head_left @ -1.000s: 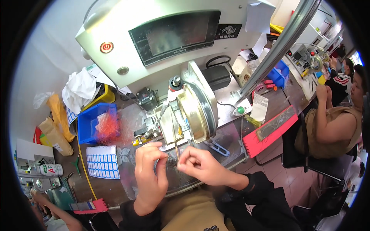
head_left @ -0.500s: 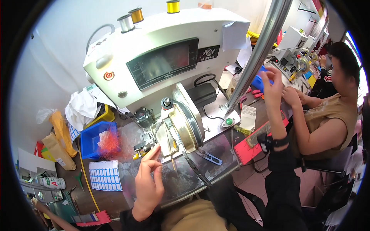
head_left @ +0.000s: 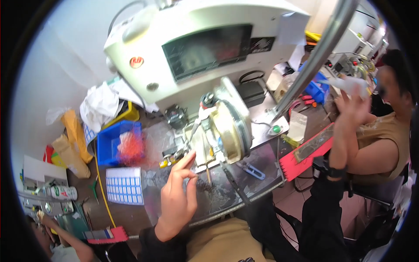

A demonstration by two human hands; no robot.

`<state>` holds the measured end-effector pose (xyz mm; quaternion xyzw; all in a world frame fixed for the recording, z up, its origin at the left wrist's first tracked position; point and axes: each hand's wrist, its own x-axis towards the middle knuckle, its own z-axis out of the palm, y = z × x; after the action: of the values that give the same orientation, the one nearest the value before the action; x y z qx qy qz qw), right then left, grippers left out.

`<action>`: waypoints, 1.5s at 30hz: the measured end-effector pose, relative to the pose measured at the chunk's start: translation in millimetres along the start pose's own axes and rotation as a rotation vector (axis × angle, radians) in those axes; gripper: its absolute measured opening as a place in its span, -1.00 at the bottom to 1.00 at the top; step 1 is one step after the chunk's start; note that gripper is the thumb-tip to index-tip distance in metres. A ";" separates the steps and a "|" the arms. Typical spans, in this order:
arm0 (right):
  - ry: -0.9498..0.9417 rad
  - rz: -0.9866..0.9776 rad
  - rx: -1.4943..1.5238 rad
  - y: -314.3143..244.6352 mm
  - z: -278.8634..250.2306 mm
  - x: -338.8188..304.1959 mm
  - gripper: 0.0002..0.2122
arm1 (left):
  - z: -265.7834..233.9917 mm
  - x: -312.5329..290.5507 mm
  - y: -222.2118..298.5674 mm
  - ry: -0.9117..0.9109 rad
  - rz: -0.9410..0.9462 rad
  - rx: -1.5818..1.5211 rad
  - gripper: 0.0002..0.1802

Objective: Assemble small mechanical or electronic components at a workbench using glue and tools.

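My left hand (head_left: pixel 178 201) is just in front of the machine's small metal mechanism, forefinger stretched toward it and thumb held apart. I see nothing between its fingers. A thin brown stick (head_left: pixel 208 174) points down from the mechanism beside that hand. The gold wheel (head_left: pixel 230 133) of the white machine (head_left: pixel 150 107) stands farther back. Out at the right, my right hand (head_left: pixel 357 107), smeared by motion, is raised in front of a co-worker. It grips a whitish squeeze bottle (head_left: pixel 349 84) with a thin tip pointing left; the bottle is blurred too.
A metal post (head_left: pixel 314 59) rises right of the machine. A blue bin (head_left: pixel 104 150) with red fibres and a label sheet (head_left: pixel 124 186) lie left. Near the table edge are a blue-grey cutter (head_left: pixel 252 171) and a black bar (head_left: pixel 233 181). The co-worker (head_left: pixel 384 144) sits at right.
My right hand has moved farther right and now has the whitish bottle in it; before, no bottle showed there. The head view has shifted, while my left hand keeps its pose by the mechanism.
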<state>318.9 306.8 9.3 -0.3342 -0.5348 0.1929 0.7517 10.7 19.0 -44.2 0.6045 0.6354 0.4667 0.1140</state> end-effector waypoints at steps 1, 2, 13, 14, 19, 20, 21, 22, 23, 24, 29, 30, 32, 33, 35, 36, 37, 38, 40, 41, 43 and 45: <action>0.013 0.097 0.018 -21.5 -2.7 -9.3 -0.64 | -1.0 1.0 0.1 0.006 -0.043 0.017 -0.86; -0.020 0.110 0.114 -27.2 -19.7 -12.0 -0.65 | -0.7 3.4 -0.3 -0.009 -0.011 0.012 -0.85; -1.039 0.104 0.863 -66.6 68.8 -142.8 -0.43 | 2.6 5.9 -10.8 0.012 0.029 -0.056 -0.83; -1.021 0.123 0.718 -78.1 74.5 -149.3 -0.44 | 3.1 7.5 -11.2 0.008 0.041 -0.059 -0.82; -1.067 -0.052 0.482 -85.6 85.7 -152.0 -0.46 | 3.9 8.2 -12.9 0.005 0.048 -0.095 -0.80; -1.085 -0.121 0.445 -85.1 87.8 -151.4 -0.47 | 4.2 8.6 -12.7 0.002 0.049 -0.115 -0.79; -1.102 -0.190 0.407 -84.7 89.7 -150.9 -0.47 | 3.2 8.5 -12.4 0.003 0.040 -0.119 -0.79; -1.109 -0.183 0.406 -84.4 91.3 -150.1 -0.47 | 1.7 8.5 -11.8 -0.030 0.014 -0.152 -0.83; -1.142 -0.201 0.395 -84.6 91.8 -148.2 -0.47 | 0.5 8.9 -10.4 -0.065 -0.010 -0.186 -0.85; -1.175 -0.218 0.384 -84.8 92.1 -146.0 -0.46 | -0.5 9.4 -9.4 -0.061 -0.010 -0.174 -0.86; -1.299 -0.299 0.347 -85.5 92.7 -140.9 -0.46 | 2.2 9.6 -14.5 0.024 0.065 -0.105 -0.78; -1.276 -0.291 0.338 -85.5 92.5 -141.7 -0.46 | 1.5 10.1 -12.6 -0.017 0.027 -0.148 -0.82; -1.230 -0.278 0.326 -85.9 93.0 -144.5 -0.46 | 0.8 9.5 -11.5 -0.057 -0.014 -0.187 -0.85; -1.206 -0.271 0.322 -86.1 93.7 -146.6 -0.46 | 0.5 9.1 -11.8 -0.062 -0.016 -0.183 -0.85; -1.158 -0.259 0.311 -87.7 94.5 -150.1 -0.46 | -0.3 8.9 -11.3 -0.067 -0.018 -0.177 -0.85; -1.133 -0.253 0.305 -89.0 94.7 -151.6 -0.46 | -0.7 9.0 -10.5 -0.062 -0.015 -0.176 -0.85; -1.108 -0.247 0.298 -90.2 94.8 -153.4 -0.46 | -1.3 9.0 -9.7 -0.057 -0.012 -0.175 -0.85; -1.085 -0.241 0.289 -90.5 94.7 -155.9 -0.46 | -0.9 8.9 -9.9 -0.057 -0.011 -0.176 -0.85; -1.038 -0.229 0.270 -90.7 94.3 -162.2 -0.46 | -0.4 8.2 -10.4 -0.056 -0.014 -0.166 -0.84; -1.013 -0.223 0.261 -91.7 94.7 -164.7 -0.46 | -0.9 8.8 -9.6 -0.057 -0.013 -0.166 -0.84; -0.964 -0.210 0.245 -93.2 95.4 -171.3 -0.47 | -1.4 9.3 -8.5 -0.056 -0.007 -0.151 -0.84; -0.967 -0.183 0.265 -89.8 94.3 -172.6 -0.47 | -1.6 9.8 -8.3 -0.058 -0.007 -0.151 -0.85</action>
<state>163.8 159.9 -24.2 -0.0603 -0.8195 0.3251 0.4681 1.7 28.3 -45.2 0.6050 0.5970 0.4954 0.1793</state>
